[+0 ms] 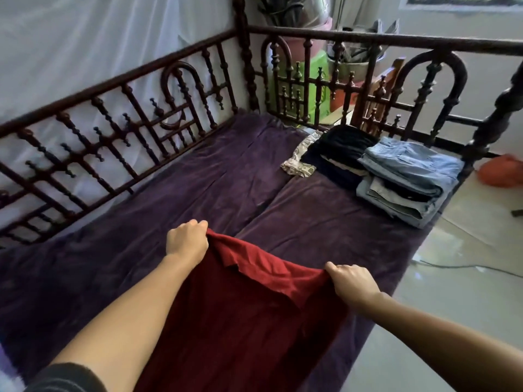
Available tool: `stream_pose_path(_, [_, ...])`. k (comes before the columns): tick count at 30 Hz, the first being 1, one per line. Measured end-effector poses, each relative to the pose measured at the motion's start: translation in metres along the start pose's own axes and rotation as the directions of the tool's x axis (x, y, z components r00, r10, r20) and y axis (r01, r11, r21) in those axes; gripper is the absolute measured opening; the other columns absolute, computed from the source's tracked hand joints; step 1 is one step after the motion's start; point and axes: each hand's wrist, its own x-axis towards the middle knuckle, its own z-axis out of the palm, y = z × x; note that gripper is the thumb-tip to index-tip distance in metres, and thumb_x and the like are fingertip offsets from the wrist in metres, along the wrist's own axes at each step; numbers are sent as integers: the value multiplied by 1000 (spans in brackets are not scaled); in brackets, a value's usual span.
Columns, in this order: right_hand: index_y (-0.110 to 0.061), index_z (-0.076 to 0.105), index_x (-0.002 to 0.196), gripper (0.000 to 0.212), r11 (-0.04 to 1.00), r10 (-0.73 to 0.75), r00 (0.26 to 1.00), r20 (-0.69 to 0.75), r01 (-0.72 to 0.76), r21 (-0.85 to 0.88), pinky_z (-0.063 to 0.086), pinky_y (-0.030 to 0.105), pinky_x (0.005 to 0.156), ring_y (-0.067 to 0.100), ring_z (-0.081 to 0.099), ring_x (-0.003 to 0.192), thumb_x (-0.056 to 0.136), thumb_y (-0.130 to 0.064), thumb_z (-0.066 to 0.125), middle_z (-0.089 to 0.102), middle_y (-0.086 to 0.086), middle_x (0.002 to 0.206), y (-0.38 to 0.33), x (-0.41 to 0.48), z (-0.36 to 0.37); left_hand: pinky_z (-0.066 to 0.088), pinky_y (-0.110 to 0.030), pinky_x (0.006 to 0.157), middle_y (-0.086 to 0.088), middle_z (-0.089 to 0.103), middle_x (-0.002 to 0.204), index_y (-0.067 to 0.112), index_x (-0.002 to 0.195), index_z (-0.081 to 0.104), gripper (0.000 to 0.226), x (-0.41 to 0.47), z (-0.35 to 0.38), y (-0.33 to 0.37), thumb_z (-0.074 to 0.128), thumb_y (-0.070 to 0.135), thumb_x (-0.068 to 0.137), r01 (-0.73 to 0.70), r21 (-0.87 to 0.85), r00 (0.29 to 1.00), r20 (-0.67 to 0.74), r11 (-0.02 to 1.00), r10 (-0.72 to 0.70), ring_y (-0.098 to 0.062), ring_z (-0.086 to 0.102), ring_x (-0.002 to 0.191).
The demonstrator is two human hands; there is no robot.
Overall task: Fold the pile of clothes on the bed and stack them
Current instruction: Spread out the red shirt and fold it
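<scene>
Garment (240, 321) lengthwise toward person, hands (186, 240) (352, 281) gripping far edge

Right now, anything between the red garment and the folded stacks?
Nothing visible. The left hand and right hand grip the red garment; only purple sheet lies between it and the denim stack. A patterned cloth lies beside the dark stack, off that path.

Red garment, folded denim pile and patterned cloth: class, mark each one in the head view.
red garment (249, 312), head view, the flat middle below its raised edge.
folded denim pile (410, 162), head view, top face of the uppermost light-blue piece.
patterned cloth (297, 165), head view, its crumpled near end.
</scene>
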Motion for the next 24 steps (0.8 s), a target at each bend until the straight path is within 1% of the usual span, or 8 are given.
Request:
stream_pose_path(3, [-21, 43, 106, 20, 999, 41, 999, 22, -41, 9, 36, 35, 63, 29, 65, 94, 90, -12, 36, 67, -1, 101, 26, 16, 8, 42, -37, 75, -7, 59, 111, 19, 102, 61, 21, 29, 4, 12, 43, 17, 90, 93, -59, 996, 15, 994, -92, -31, 61, 100])
stream_pose_path(6, [-23, 41, 103, 20, 990, 138, 990, 29, -139, 39, 34, 33, 59, 29, 65, 89, 87, -12, 37, 67, 0, 94, 51, 27, 17, 45, -37, 80, -11, 64, 112, 17, 101, 64, 21, 66, 4, 29, 47, 18, 89, 155, -114, 988, 40, 981, -151, -34, 60, 103])
stream_pose_path(9, [-24, 38, 98, 17, 975, 218, 976, 12, -218, 47, 33, 33, 55, 29, 65, 81, 85, -14, 39, 67, 0, 87, 87, 44, 27, 46, -38, 81, -15, 65, 112, 16, 106, 66, 25, 105, 3, 65, 49, 15, 87, 216, -251, 976, 81, 944, -202, -36, 60, 104])
stream_pose_path(12, [-24, 37, 98, 17, 960, 278, 961, 11, -278, 42, 36, 32, 54, 30, 65, 78, 84, -14, 38, 68, 0, 85, 134, 70, 33, 46, -37, 79, -17, 65, 109, 17, 102, 68, 28, 148, 5, 113, 50, 9, 82, 273, -439, 961, 157, 856, -226, -38, 59, 103])
stream_pose_path(14, [-23, 40, 99, 19, 945, 326, 946, -4, -325, 39, 37, 33, 55, 31, 65, 78, 83, -14, 39, 68, 3, 85, 173, 95, 37, 49, -37, 83, -20, 65, 108, 17, 103, 69, 30, 182, 10, 147, 50, 8, 81, 297, -572, 955, 193, 765, -226, -39, 60, 101])
stream_pose_path(16, [-22, 39, 98, 16, 932, 361, 933, -10, -360, 35, 37, 33, 56, 33, 65, 78, 84, -13, 39, 68, 6, 86, 209, 119, 42, 52, -38, 85, -23, 68, 102, 15, 100, 71, 29, 213, 21, 181, 49, 8, 82, 289, -663, 957, 210, 691, -199, -40, 62, 97])
stream_pose_path(20, [-20, 40, 98, 14, 931, 363, 929, 71, -365, 14, 37, 33, 57, 33, 63, 79, 85, -14, 40, 66, 9, 87, 279, 175, 70, 51, -38, 88, -21, 68, 104, 14, 103, 72, 30, 284, 64, 263, 51, 7, 84, 368, -682, 930, 287, 633, -231, -37, 62, 101])
stream_pose_path(24, [-19, 46, 107, 22, 936, 345, 924, 165, -351, 9, 38, 35, 61, 35, 65, 86, 85, -14, 43, 66, 13, 93, 328, 225, 99, 49, -36, 91, -19, 68, 109, 11, 103, 72, 30, 352, 120, 327, 51, 6, 83, 433, -654, 901, 334, 621, -276, -35, 59, 107])
